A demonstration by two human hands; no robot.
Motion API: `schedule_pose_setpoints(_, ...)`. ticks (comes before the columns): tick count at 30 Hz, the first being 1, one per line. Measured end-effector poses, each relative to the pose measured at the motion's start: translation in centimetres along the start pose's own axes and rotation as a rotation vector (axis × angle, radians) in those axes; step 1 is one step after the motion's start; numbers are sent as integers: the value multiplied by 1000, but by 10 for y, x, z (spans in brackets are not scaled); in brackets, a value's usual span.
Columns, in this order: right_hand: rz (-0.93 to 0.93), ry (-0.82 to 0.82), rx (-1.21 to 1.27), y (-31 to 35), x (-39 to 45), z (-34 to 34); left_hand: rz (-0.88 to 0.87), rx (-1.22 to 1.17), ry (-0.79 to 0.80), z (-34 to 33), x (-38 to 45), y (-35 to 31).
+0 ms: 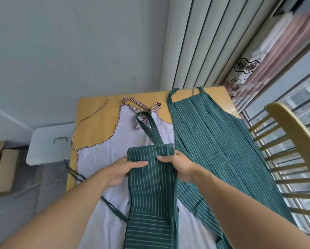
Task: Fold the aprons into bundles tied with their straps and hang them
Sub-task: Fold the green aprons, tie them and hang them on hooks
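A green striped apron (150,191), folded lengthwise into a narrow strip, hangs in front of me. My left hand (121,171) grips its left edge near the top, thumb across the front. On the opposite edge my right hand (179,168) holds on the same way. Its neck loop (148,130) stretches away over a white apron (103,159) with red-checked trim, spread flat on the wooden table (96,112). A second green striped apron (213,141) lies flat to the right.
A yellow wooden chair (290,141) stands at the table's right, next to a barred window (294,90) and curtains (200,42). Left of the table sit a white lidded bin (48,144) and a cardboard box (3,168) on the floor.
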State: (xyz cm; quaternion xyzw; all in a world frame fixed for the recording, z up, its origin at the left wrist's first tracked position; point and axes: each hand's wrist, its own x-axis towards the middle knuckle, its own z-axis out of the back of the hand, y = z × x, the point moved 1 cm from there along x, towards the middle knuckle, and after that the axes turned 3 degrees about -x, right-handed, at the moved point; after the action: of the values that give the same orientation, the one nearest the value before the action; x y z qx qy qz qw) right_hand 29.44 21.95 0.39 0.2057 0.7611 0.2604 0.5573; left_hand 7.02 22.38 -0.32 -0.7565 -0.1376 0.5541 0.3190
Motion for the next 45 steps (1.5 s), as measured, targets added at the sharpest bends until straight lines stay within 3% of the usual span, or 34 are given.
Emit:
schedule_pose_setpoints(3, 63, -223, -261, -4, -18, -8, -71, 76, -107, -6, -10, 10)
schedule_pose_setpoints(5, 93, -471, -487, -17, -36, -12, -158, 197, -257, -10, -14, 19)
schedule_pose_setpoints(7, 83, -648, -536, -43, -57, -16, -224, 327, -465, -14, -20, 39)
schedule_pose_setpoints(9, 19, -710, -568, -72, -76, -22, -291, 450, -654, -21, -31, 68)
schedule_pose_setpoints(12, -91, -671, -614, -116, -101, -35, -266, 479, -756, -34, -53, 112)
schedule_pose_setpoints(16, -144, -684, -603, -164, -119, -49, -122, 418, -625, -42, -78, 151)
schedule_pose_setpoints(19, -141, -674, -407, -176, -120, -50, 5, 493, -476, -38, -82, 161)
schedule_pose_setpoints(23, -123, -729, -313, -187, -119, -48, 24, 417, -305, -38, -86, 172)
schedule_pose_setpoints(28, -106, -748, -367, -197, -122, -40, -81, 548, -343, -46, -84, 186)
schedule_pose_setpoints(33, -119, -728, -459, -210, -114, -32, -127, 522, -438, -53, -85, 191)
schedule_pose_setpoints(35, -43, -763, -604, -214, -116, -34, -177, 544, -522, -56, -89, 193)
schedule_pose_setpoints(37, 174, -779, -1040, -208, -126, -44, -395, 747, -617, -54, -93, 189)
schedule_pose_setpoints(39, 421, -597, -1455, -203, -136, -60, -614, 1006, -572, -53, -92, 183)
schedule_pose_setpoints(40, 461, -462, -1588, -201, -139, -68, -637, 1082, -521, -52, -92, 179)
schedule_pose_setpoints(42, 385, -274, -1744, -212, -134, -71, -511, 1190, -449, -46, -88, 176)
schedule_pose_setpoints(45, 237, -236, -1777, -229, -123, -63, -343, 1482, -399, -32, -92, 167)
